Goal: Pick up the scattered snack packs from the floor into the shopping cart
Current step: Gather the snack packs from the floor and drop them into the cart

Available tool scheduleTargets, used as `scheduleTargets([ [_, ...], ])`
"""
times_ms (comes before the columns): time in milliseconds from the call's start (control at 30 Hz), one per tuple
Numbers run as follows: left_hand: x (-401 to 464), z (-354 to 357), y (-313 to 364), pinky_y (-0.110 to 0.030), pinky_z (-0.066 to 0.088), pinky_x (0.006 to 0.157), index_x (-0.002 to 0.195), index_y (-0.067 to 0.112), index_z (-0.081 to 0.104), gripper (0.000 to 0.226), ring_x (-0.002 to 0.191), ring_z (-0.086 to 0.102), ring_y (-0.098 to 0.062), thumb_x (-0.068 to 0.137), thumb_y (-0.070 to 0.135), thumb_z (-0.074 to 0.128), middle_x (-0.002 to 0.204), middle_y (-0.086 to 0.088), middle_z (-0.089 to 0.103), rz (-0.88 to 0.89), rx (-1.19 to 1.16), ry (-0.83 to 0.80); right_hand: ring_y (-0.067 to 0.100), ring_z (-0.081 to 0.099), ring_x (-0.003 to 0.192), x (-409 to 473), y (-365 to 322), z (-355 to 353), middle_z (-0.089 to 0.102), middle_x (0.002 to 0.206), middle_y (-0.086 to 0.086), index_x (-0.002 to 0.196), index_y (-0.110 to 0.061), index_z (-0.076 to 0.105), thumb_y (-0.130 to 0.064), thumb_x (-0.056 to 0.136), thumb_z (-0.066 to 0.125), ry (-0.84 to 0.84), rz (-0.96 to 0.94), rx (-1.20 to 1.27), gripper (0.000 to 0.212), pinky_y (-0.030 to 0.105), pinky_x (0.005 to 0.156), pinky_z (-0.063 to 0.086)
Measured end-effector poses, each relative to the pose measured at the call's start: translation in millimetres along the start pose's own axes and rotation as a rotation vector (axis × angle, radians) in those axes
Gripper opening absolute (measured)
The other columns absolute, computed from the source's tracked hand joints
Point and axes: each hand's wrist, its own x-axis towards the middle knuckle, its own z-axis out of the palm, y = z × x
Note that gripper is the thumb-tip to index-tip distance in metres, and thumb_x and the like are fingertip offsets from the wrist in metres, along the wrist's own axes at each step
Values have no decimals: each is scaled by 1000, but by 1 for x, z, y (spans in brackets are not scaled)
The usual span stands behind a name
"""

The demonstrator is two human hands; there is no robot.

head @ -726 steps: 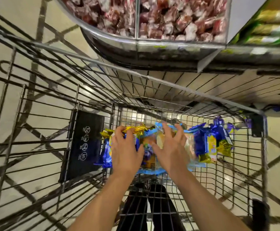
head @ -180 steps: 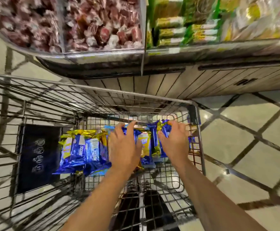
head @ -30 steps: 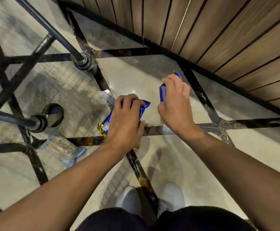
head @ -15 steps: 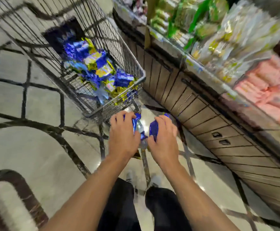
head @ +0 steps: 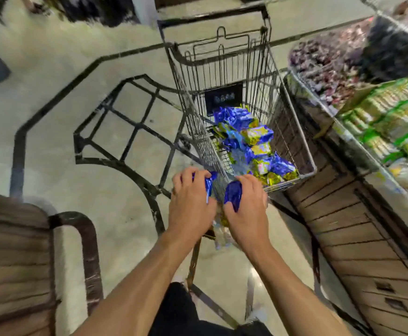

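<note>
The wire shopping cart (head: 306, 151) stands ahead of me with several blue and gold snack packs (head: 251, 144) heaped in its basket. My left hand (head: 191, 204) grips a blue snack pack (head: 208, 187) just below the cart's near corner. My right hand (head: 248, 207) holds another blue snack pack (head: 233, 195) beside it. Both hands are close together, in front of the cart's near end. Below the hands something pale and gold, partly hidden, lies on the floor (head: 222, 229).
A display counter with wooden panels (head: 343, 238) and bins of wrapped sweets (head: 324, 66) and green packets (head: 387, 117) runs along the right. A wooden fixture (head: 16, 263) stands at the lower left. Tiled floor with dark lines (head: 96, 141) spreads to the left.
I have risen from the floor with a pack in each hand. The view has swung so the cart now lies straight ahead, and my hands are nearer its near end.
</note>
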Motion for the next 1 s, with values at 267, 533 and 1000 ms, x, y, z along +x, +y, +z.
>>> scheduleTargets([
  [267,73,-62,-89,-36,45,101,131,24,45,58,129,26,-19,79,21,70,135,3,38,-60,-7,-20,28,38,130,66,-86,63,42,140,4,132,-13,49,-10,76,65,-30,-26,-69,59,17,99,18],
  [533,178,-76,-139,-38,47,100,130,27,44,57,130,28,-18,79,19,69,135,4,40,-144,-14,-11,24,36,129,179,-131,109,38,139,-2,134,-19,46,-14,81,63,-103,-91,-103,56,27,94,29],
  [1000,385,-78,-152,-20,34,94,130,29,43,56,129,28,-11,82,21,70,137,9,38,-35,1,-90,14,31,130,364,-176,140,34,143,-7,136,-22,46,-13,81,62,-31,-63,-43,57,19,101,24],
])
